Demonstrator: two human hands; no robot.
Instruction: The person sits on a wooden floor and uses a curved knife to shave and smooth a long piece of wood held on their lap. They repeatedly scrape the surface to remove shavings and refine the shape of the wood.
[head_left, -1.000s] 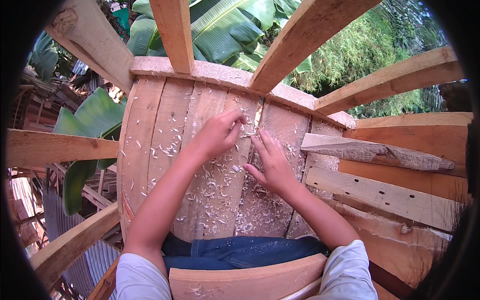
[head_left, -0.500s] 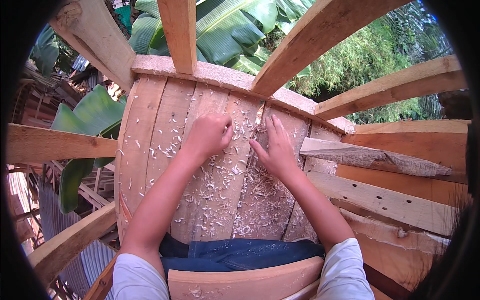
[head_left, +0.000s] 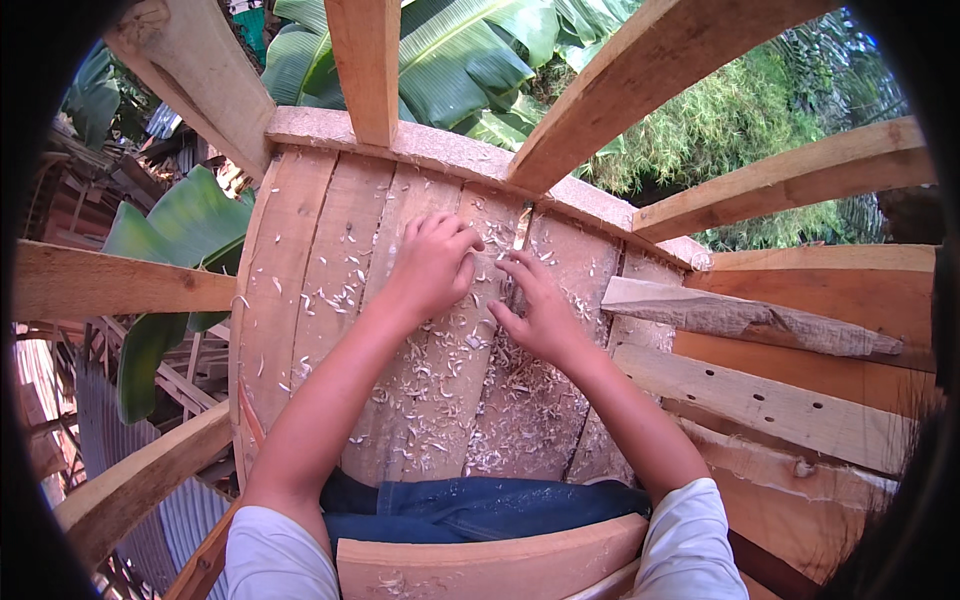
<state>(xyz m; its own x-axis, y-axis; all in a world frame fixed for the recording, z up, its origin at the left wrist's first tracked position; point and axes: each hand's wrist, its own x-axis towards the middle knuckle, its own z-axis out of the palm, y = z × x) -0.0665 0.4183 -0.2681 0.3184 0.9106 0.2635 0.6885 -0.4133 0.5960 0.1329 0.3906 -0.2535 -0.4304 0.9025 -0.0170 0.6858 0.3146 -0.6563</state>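
Observation:
My left hand [head_left: 435,265] is closed, its fingers curled low over the wooden planks [head_left: 350,215]. What it holds, if anything, I cannot make out; a thin pale strand seems to run from its fingertips toward the other hand. Close beside it on the right, my right hand [head_left: 540,310] has bent fingers, with the thumb held apart from them. Its fingertips are near a narrow, bright gap [head_left: 522,228] between two planks. Curled wood shavings [head_left: 440,400] lie scattered over the planks around and below both hands.
Upright wooden ribs [head_left: 362,75] rise beyond a thick cross-board [head_left: 430,150]. A rough pointed timber [head_left: 740,315] and a board with several holes [head_left: 750,395] lie at the right. A curved plank [head_left: 490,560] crosses before my legs. Banana leaves [head_left: 470,50] hang outside.
My right hand has gone from flat, stretched fingers to bent ones and come slightly down and left. My left hand has shifted a little right, its fingers rearranged. The bright gap shows more.

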